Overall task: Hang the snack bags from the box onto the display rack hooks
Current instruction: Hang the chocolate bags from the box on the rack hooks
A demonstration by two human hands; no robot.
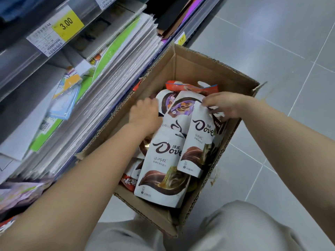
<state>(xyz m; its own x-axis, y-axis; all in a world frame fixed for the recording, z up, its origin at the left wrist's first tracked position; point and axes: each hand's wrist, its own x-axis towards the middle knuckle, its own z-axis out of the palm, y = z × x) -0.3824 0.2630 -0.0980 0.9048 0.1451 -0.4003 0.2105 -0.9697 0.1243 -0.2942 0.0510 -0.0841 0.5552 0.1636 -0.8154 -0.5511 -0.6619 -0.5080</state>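
Note:
An open cardboard box [204, 68] stands on the floor and holds several white Dove snack bags. My right hand [224, 105] pinches the top edge of one upright Dove bag [199, 138] at the box's right side. My left hand [145, 115] reaches into the left part of the box, its fingers curled against the bags there; what it holds is hidden. Another Dove bag [163, 167] lies on top near the front. An orange-red bag [190, 86] lies at the far end. No display rack hooks are in view.
Shelves on the left hold stacked plastic-wrapped paper pads [116, 73] and yellow price tags [68, 25]. Grey floor tiles [282, 57] spread to the right of the box. My knees in light trousers [235, 230] are at the bottom, against the box's near corner.

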